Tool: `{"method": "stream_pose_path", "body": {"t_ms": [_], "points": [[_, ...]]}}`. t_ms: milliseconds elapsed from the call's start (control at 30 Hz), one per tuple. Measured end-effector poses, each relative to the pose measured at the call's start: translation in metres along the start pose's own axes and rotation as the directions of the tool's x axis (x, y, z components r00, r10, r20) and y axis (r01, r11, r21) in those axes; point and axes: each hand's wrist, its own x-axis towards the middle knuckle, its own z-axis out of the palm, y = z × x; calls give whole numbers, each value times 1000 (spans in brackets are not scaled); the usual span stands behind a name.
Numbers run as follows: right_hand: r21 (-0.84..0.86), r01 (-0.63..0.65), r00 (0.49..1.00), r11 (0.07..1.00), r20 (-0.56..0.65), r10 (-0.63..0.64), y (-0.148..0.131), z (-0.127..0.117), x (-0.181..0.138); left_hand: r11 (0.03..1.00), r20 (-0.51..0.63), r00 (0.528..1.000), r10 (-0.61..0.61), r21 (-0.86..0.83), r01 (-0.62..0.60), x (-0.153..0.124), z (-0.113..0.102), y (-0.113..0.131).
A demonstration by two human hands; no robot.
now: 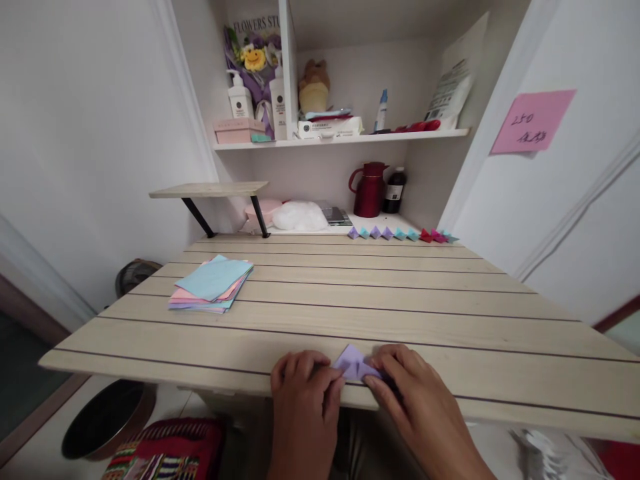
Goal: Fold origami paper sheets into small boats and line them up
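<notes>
A partly folded piece of lilac origami paper (pixel 351 361) lies at the front edge of the slatted wooden table (pixel 320 293), its peak pointing away from me. My left hand (pixel 306 383) pinches its left corner between thumb and forefinger. On the other side, my right hand (pixel 407 380) grips the right corner with its thumb in front and fingers behind. Part of the paper is hidden under the fingers of both hands. Farther back on the left sits a stack of square coloured paper (pixel 215 280), light blue on top with pink and lilac sheets below.
Several small folded paper pieces (pixel 387 233) stand in a row along the table's back right edge. A small raised shelf (pixel 210 190) stands at the back left. Behind are a red jug (pixel 369 190) and a dark bottle (pixel 395 190). A round pan (pixel 107 420) is below left.
</notes>
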Motion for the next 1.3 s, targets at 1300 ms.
{"method": "stream_pose_path", "body": {"t_ms": [1300], "points": [[-237,179,970,955,-119,-212,23,3,-32,751,93,926,366,558,-353,-40,48,-7]]}}
